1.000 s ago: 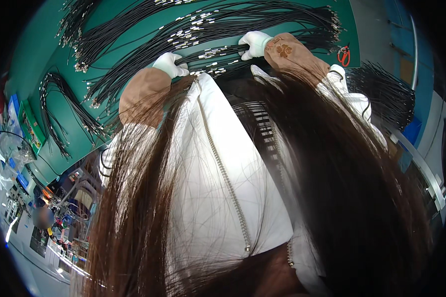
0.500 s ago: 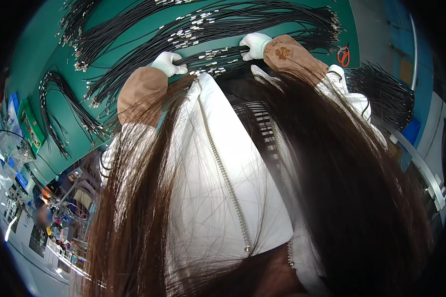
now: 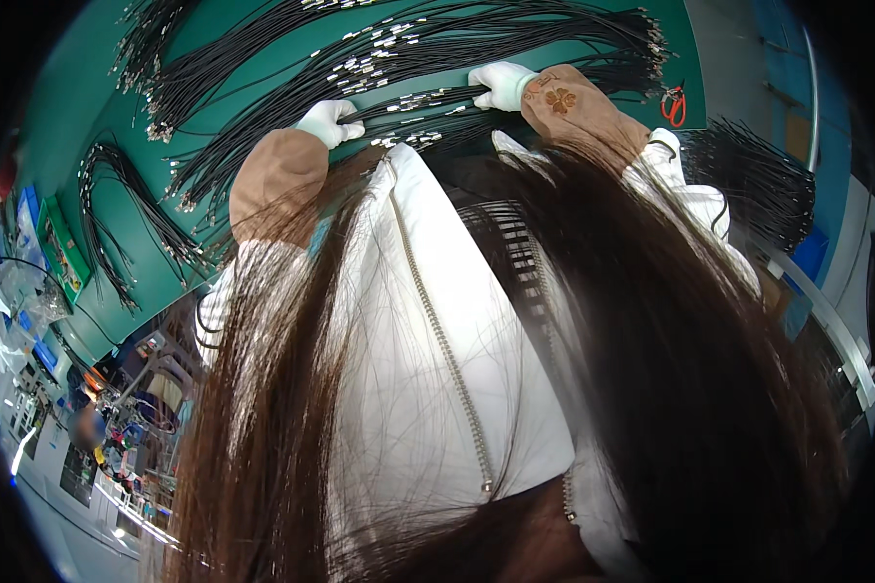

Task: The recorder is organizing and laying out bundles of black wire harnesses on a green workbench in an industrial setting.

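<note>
Both hands wear white gloves, with brown sleeve covers over the forearms. My left hand (image 3: 331,122) is closed around one end of a small bundle of black cables (image 3: 423,101). My right hand (image 3: 502,87) grips the same bundle farther right. White labels sit along the cables midway between the hands. Just below this stretch, toward my body, lie more labelled black cables (image 3: 420,139), partly hidden by hair and my white jacket. Fingertips of both hands are partly covered by the gloves' own curl.
Larger heaps of black cables (image 3: 253,73) with metal ends cover the green table (image 3: 156,291). A separate bent bundle (image 3: 131,199) lies at the left. Red-handled cutters (image 3: 673,107) rest near the right edge. More cables (image 3: 753,185) hang beyond it. Long hair hides much of the lower view.
The held cables have risen slightly and stand apart from the labelled cables below them. My right hand has shifted a little; my left hand stays almost in place.
</note>
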{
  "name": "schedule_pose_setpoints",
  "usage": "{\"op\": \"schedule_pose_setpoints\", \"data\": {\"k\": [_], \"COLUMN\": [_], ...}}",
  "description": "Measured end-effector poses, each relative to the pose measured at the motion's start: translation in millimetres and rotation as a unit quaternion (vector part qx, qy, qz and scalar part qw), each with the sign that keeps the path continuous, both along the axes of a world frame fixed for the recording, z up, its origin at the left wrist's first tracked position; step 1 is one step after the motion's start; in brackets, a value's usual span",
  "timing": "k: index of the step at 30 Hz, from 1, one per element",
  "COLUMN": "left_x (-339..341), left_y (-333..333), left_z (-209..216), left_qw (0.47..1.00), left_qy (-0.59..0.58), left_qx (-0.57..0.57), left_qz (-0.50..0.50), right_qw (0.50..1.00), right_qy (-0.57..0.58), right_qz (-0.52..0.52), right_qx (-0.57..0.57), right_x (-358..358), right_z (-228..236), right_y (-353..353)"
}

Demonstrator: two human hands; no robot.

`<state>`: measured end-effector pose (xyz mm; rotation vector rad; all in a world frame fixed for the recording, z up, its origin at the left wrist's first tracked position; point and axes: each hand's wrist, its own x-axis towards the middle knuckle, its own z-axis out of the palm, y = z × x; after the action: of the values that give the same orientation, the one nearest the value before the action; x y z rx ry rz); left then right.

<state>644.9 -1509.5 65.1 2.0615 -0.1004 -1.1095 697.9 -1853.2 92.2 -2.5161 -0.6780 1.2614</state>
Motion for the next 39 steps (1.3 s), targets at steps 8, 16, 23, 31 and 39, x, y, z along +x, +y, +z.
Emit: {"op": "schedule_pose_setpoints", "data": {"k": [8,16,23,31,39], "left_x": [-1.7,0.1,-0.3,-0.2,-2.1], "left_y": [-3.6,4.2,6.8,8.2,-17.0], "left_z": [7.6,2.6,3.2,4.1,24.1], "left_qw": [1.000,0.997,0.993,0.994,0.993], "left_qy": [0.005,0.055,0.076,0.072,0.045], "left_qx": [-0.014,-0.054,-0.078,-0.079,0.089], "left_qz": [-0.001,0.026,0.038,0.030,-0.068], "right_qw": [0.997,0.998,0.998,0.991,0.989], "right_qy": [0.070,0.056,0.037,0.111,0.142], "right_qz": [-0.014,0.007,0.011,-0.017,0.044], "right_qx": [0.038,0.001,0.046,0.075,-0.021], "right_x": [-1.6,-3.4,-0.4,0.6,-6.5], "right_z": [18.5,0.5,2.8,3.9,27.8], "right_y": [1.9,3.4,-1.9,-0.3,14.2]}}
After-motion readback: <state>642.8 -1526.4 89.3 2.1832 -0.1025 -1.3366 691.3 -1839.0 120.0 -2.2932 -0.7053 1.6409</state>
